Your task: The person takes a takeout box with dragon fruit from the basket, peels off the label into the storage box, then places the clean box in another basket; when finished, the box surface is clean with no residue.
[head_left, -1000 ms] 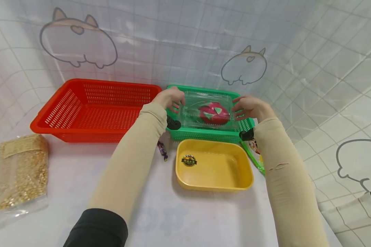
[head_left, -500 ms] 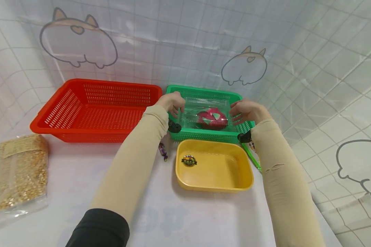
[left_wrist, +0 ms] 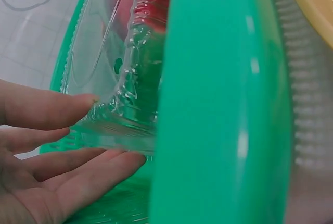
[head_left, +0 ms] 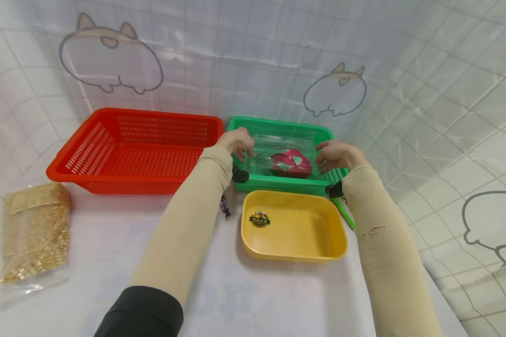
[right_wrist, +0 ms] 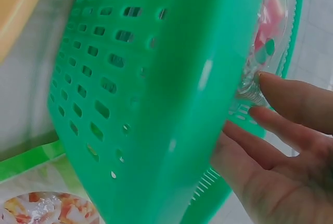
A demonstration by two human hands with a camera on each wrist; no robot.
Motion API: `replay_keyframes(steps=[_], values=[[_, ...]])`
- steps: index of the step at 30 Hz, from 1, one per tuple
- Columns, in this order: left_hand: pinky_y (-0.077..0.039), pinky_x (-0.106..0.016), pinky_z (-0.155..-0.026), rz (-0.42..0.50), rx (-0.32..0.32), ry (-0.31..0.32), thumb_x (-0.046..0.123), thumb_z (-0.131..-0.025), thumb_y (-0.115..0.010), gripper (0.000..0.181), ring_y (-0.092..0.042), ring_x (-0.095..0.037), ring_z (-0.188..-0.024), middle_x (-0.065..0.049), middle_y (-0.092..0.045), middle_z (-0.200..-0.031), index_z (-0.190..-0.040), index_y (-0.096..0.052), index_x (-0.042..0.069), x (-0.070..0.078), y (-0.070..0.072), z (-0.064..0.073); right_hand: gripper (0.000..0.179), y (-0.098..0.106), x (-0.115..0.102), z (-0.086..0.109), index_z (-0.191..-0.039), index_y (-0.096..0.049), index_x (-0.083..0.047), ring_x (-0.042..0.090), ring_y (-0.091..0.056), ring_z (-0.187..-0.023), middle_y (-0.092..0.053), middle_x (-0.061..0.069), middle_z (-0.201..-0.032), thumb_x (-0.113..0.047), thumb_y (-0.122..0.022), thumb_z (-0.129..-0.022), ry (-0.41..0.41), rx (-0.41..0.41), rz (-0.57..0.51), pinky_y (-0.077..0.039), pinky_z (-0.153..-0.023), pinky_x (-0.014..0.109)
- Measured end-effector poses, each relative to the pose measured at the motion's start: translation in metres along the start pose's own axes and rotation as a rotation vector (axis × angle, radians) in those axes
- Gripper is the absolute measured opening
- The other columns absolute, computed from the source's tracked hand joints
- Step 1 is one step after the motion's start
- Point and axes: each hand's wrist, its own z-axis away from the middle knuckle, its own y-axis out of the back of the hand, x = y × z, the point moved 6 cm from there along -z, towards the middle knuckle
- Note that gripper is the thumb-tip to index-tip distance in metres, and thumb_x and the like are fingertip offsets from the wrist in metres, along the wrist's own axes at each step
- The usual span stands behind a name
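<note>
A clear plastic box (head_left: 263,164) lies inside the green basket (head_left: 280,184), with a pink-red thing with green parts (head_left: 293,164), like a dragon fruit, in it. My left hand (head_left: 237,142) is at the box's left end. In the left wrist view its thumb touches the box corner, with the other fingers (left_wrist: 104,174) fairly straight and low beside the box's edge. At the right end is my right hand (head_left: 336,153). In the right wrist view its thumb (right_wrist: 291,96) meets the box corner and its fingers are spread. The basket's rim partly hides the box in both wrist views.
Left of the green basket stands a red basket (head_left: 137,180). A yellow tray (head_left: 294,234) with a sticker sits in front. A wrapped candy (head_left: 225,207) lies by my left forearm, a bag of grain (head_left: 35,234) far left. A green-edged packet (right_wrist: 41,182) lies right of the basket.
The clear box has gone down into the green basket, and both hands have come down a little with it. In the last half second it has hardly moved.
</note>
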Motion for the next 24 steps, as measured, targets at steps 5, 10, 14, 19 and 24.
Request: replay_keyframes(steps=[5, 10, 14, 19, 24], values=[[-0.052, -0.042, -0.101, -0.001, 0.000, -0.006, -0.001, -0.097, -0.055, 0.056, -0.048, -0.039, -0.135, -0.018, -0.032, -0.157, -0.148, -0.032, 0.001, 0.0003, -0.0008, 0.0023, 0.067, -0.0009, 0.0003, -0.0012, -0.160, -0.004, -0.002, 0.048, -0.031, -0.144, -0.018, 0.033, -0.159, 0.003, -0.040, -0.103, -0.001, 0.015, 0.017, -0.042, -0.110, 0.053], [-0.052, -0.043, -0.101, 0.010, 0.000, -0.015, -0.002, -0.096, -0.055, 0.064, -0.047, -0.040, -0.135, -0.020, -0.031, -0.156, -0.152, -0.024, 0.003, -0.0004, -0.0024, 0.0020, 0.066, -0.0014, 0.0015, -0.0011, -0.159, -0.005, -0.001, 0.048, -0.032, -0.143, -0.018, 0.033, -0.159, 0.004, -0.038, -0.102, 0.002, 0.031, 0.030, -0.041, -0.110, 0.053], [-0.051, -0.044, -0.102, 0.011, -0.002, -0.020, -0.001, -0.097, -0.055, 0.065, -0.047, -0.040, -0.134, -0.020, -0.030, -0.156, -0.153, -0.021, 0.004, -0.0020, -0.0034, -0.0016, 0.065, -0.0014, 0.0039, -0.0005, -0.160, -0.009, -0.003, 0.046, -0.036, -0.141, -0.018, 0.030, -0.160, 0.003, -0.040, -0.103, -0.011, 0.055, 0.043, -0.042, -0.111, 0.052], [-0.050, -0.045, -0.104, 0.005, 0.002, -0.023, 0.000, -0.098, -0.055, 0.067, -0.049, -0.041, -0.133, -0.019, -0.027, -0.158, -0.155, -0.020, 0.005, -0.0038, -0.0027, -0.0028, 0.063, -0.0028, 0.0057, -0.0030, -0.160, -0.010, -0.003, 0.046, -0.037, -0.141, -0.021, 0.031, -0.159, 0.004, -0.036, -0.102, -0.002, 0.063, 0.043, -0.042, -0.111, 0.051], [-0.049, -0.045, -0.104, 0.016, -0.009, -0.035, 0.000, -0.098, -0.054, 0.067, -0.051, -0.040, -0.130, -0.018, -0.027, -0.158, -0.155, -0.021, 0.006, -0.0040, -0.0020, 0.0004, 0.064, -0.0022, 0.0070, -0.0047, -0.160, -0.009, -0.005, 0.044, -0.037, -0.142, -0.028, 0.030, -0.157, 0.007, -0.033, -0.101, 0.000, 0.066, 0.049, -0.041, -0.111, 0.051]])
